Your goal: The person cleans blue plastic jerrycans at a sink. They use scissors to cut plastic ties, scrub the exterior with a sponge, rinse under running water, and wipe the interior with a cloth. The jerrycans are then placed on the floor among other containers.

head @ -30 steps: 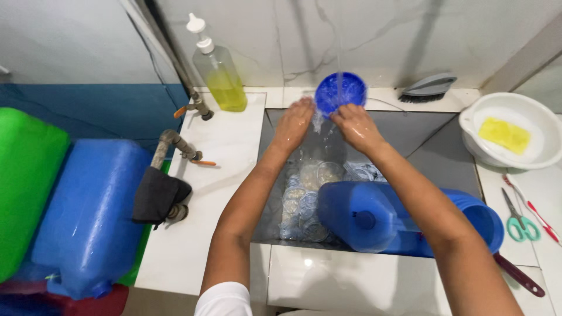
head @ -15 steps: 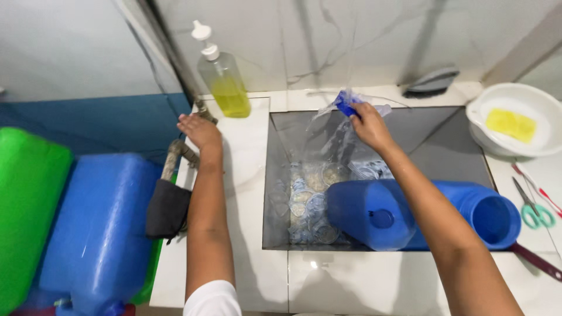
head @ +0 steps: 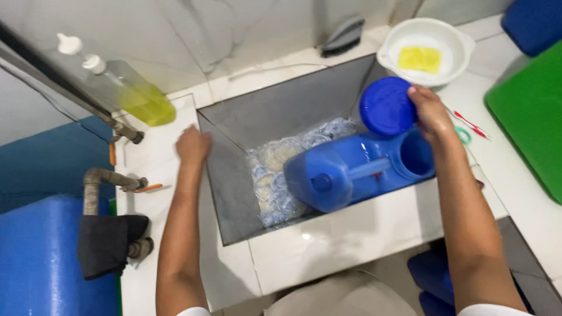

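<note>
Right hand (head: 432, 111) clamped on the round blue lid (head: 386, 106), fingers curled over its rim, held up just above the wide open mouth of the blue jug (head: 357, 172). Jug lay on its side in the sink (head: 281, 111) directly below that grip, long axis running away leftward toward its small capped end. Left hand (head: 193, 145) loosely curled and empty over the sink's rim, well apart from lid, farther from jug's mouth.

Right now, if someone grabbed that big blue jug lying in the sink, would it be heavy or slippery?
Probably light for its size: the blue jug lies on its side with its wide mouth open, so it likely holds little. Its smooth plastic may be slippery in the sink, though the moulded handle should help. Its rounded body might rock if pushed.
</note>
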### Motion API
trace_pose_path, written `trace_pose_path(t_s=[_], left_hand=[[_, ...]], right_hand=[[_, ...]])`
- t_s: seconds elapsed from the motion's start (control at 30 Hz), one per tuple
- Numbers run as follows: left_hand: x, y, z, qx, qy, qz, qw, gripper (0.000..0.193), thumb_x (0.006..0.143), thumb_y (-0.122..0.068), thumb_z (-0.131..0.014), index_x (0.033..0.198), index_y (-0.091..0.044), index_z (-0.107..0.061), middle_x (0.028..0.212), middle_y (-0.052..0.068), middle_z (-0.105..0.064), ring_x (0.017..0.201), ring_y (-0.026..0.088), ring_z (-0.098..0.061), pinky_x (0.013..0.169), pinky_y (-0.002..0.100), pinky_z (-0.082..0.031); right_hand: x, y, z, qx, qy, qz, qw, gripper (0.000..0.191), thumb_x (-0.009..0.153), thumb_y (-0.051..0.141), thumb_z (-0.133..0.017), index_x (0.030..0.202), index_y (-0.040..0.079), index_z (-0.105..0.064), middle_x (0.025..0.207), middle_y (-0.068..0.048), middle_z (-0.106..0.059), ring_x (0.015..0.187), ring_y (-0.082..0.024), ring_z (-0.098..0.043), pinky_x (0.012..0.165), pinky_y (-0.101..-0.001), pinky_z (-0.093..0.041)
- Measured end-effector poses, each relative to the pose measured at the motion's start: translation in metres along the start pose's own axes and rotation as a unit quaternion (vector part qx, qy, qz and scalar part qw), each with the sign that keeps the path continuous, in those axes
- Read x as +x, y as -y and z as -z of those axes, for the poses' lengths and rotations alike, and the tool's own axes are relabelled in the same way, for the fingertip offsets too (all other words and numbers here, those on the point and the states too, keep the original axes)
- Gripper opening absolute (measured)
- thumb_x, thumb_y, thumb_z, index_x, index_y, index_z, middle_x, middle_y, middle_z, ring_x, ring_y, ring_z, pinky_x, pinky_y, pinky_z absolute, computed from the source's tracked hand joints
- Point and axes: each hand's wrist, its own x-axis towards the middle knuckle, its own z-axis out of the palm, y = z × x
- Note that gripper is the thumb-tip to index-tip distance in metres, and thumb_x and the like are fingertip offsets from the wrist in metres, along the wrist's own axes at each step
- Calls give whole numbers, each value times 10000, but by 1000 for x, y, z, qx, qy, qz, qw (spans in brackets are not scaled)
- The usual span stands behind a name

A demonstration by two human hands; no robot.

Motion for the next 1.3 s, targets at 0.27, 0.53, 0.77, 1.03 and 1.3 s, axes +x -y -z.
trace_pose_path(t_s=[0.27, 0.53, 0.77, 1.03, 1.3], left_hand=[[-143, -267, -11, -243, 95, -354, 898, 404, 920, -356, -665, 1061, 20, -701, 1089, 264, -702, 1039, 444, -655, 907, 508, -521], [-189, -331, -46, -52, 133, -370, 918, 297, 821, -255, -736, 1027, -49, -680, 854, 178, -750, 810, 367, -745, 685, 500, -588], [-187, -325, -60, -24, 102, -345, 933, 224, 836, -218, -726, 997, -66, -686, 824, 163, -750, 782, 347, -754, 652, 482, -591], [-184, -311, -48, -19, 106, -301, 947, 221, 826, -268, -720, 967, -98, -712, 856, 165, -752, 810, 369, -742, 695, 512, -590], [-176, -212, 46, -112, -52, -144, 982, 302, 813, -363, -730, 928, -86, -695, 822, 188, -732, 792, 415, -710, 685, 559, -551]], right_hand=[[-47, -59, 94, -155, 64, -47, 985, 423, 1057, 250, -480, 1426, 61, -560, 1394, -131, -631, 1309, -236, -552, 1127, -343, -375], [-60, -80, 35, -532, 21, 405, 743, 571, 1034, 444, -501, 1542, 181, -487, 1655, -140, -347, 1521, -423, -272, 1145, -689, -192], [-75, -61, -15, -530, -122, 116, 831, 630, 1038, 571, -410, 1491, 145, -507, 1572, -149, -411, 1352, -414, -399, 1051, -642, -321], [-68, -89, 53, -590, -36, 89, 801, 847, 1110, 670, -336, 1101, -96, -697, 926, -329, -714, 911, -504, -703, 846, -567, -542], [-13, -90, 48, -58, 156, 131, 977, 592, 1194, 463, -312, 1189, -13, -665, 919, -140, -684, 686, -212, -656, 649, -334, -556]])
